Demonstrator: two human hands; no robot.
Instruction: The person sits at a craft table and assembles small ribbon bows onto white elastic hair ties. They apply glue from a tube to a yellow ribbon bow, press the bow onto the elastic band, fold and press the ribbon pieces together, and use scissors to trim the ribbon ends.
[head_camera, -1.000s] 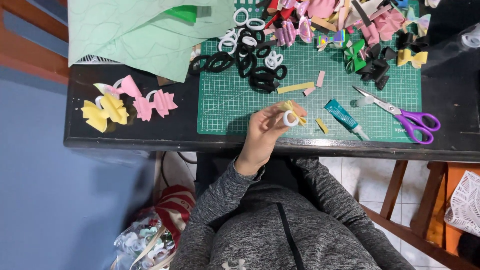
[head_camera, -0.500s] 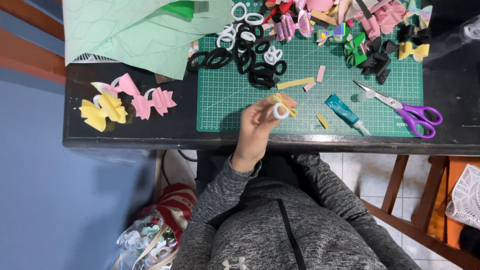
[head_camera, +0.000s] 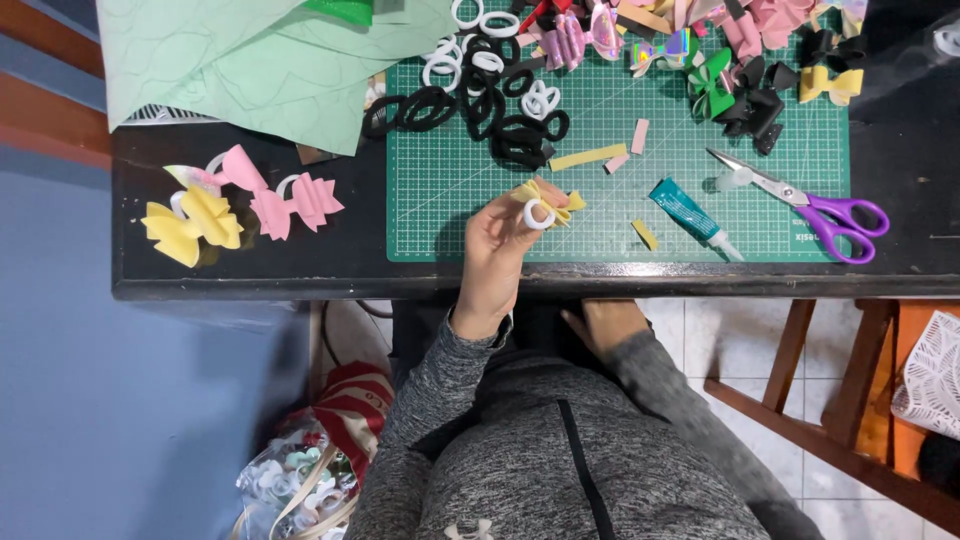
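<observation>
— Head view: state of your hands?
— My left hand (head_camera: 497, 248) pinches a yellow bow (head_camera: 545, 197) with a white ring (head_camera: 538, 214) above the cutting mat's (head_camera: 620, 120) near edge. My right hand (head_camera: 605, 325) lies below the table edge; grip undeterminable.

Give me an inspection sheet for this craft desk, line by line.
Surface: black desk with a green cutting mat on it.
Job's things: yellow bow with a white ring, held above the mat's near edge.
Clutter: glue tube, purple scissors, black rings, white rings, foam strips, finished bows at the left, more bows at the far edge, green sheets.
Hands: left hand pinches the bow and ring; right hand is below the desk edge, holding nothing visible.
Cables: nothing seen.
Surroundings: wooden chair, bag of rings on the floor.
</observation>
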